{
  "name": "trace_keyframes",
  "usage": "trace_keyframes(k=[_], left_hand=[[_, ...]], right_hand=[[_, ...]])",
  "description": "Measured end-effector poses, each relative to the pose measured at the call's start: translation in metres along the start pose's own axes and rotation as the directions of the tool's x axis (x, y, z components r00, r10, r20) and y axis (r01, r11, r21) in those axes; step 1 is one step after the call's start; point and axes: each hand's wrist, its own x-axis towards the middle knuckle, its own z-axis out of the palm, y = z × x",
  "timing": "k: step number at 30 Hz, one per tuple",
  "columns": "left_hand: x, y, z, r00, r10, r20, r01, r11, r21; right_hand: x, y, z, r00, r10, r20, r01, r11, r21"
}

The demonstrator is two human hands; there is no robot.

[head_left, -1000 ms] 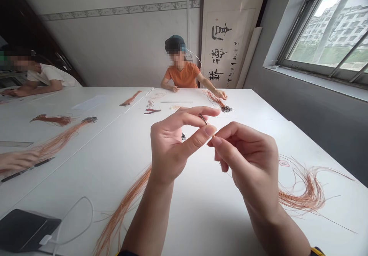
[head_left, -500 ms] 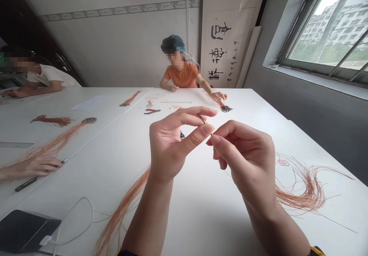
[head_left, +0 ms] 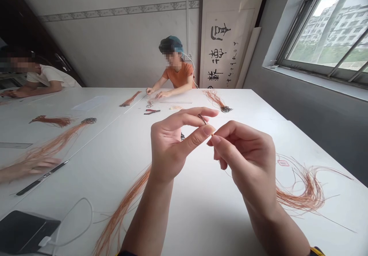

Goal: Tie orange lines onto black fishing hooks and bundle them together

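Both my hands are raised over the white table, fingertips almost meeting. My left hand (head_left: 175,145) is closed, pinching a thin metal rod (head_left: 202,118) between thumb and fingers; most of the rod is hidden. My right hand (head_left: 247,160) is closed too, with thumb and forefinger pinching a copper-coloured wire (head_left: 212,135) against the rod's lower end. Below my left wrist lies a bundle of copper-coloured wires (head_left: 126,202). A second loose bundle (head_left: 312,191) curves out from behind my right wrist. A dark tangled wire end (head_left: 183,136) shows behind my left hand.
Pliers (head_left: 151,111) and more wire bundles (head_left: 215,99) lie farther back. A person in orange (head_left: 179,76) works across the table. At left are a co-worker's hand (head_left: 31,168), a dark pen-like tool (head_left: 43,177) and a black device (head_left: 25,231) with a white cable.
My hands hold nearly the same pose. The person in orange has drawn an arm back from the far wire bundle. At left, the co-worker's hand has lifted off the pen-like tool.
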Motion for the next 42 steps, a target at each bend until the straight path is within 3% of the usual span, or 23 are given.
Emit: trace_keyframes(k=[10,29,38,42], left_hand=[[0.001,0.001,-0.002,0.999,-0.033,0.022,0.032,0.999,0.018],[-0.001,0.0,-0.002,0.999,0.033,0.015,-0.032,0.999,-0.016],[0.002,-0.004,-0.009,0.999,-0.036,0.021,0.035,0.999,0.039],[0.008,-0.01,-0.016,0.993,-0.112,0.034,0.108,0.99,0.092]], right_hand=[[0.0,-0.001,-0.001,1.0,0.012,0.007,-0.012,1.0,0.002],[0.0,0.002,-0.001,1.0,-0.01,0.001,0.01,1.0,-0.004],[0.003,0.006,0.001,1.0,0.015,0.019,-0.015,0.999,-0.032],[0.014,0.012,-0.007,0.993,0.027,0.111,-0.005,0.982,-0.19]])
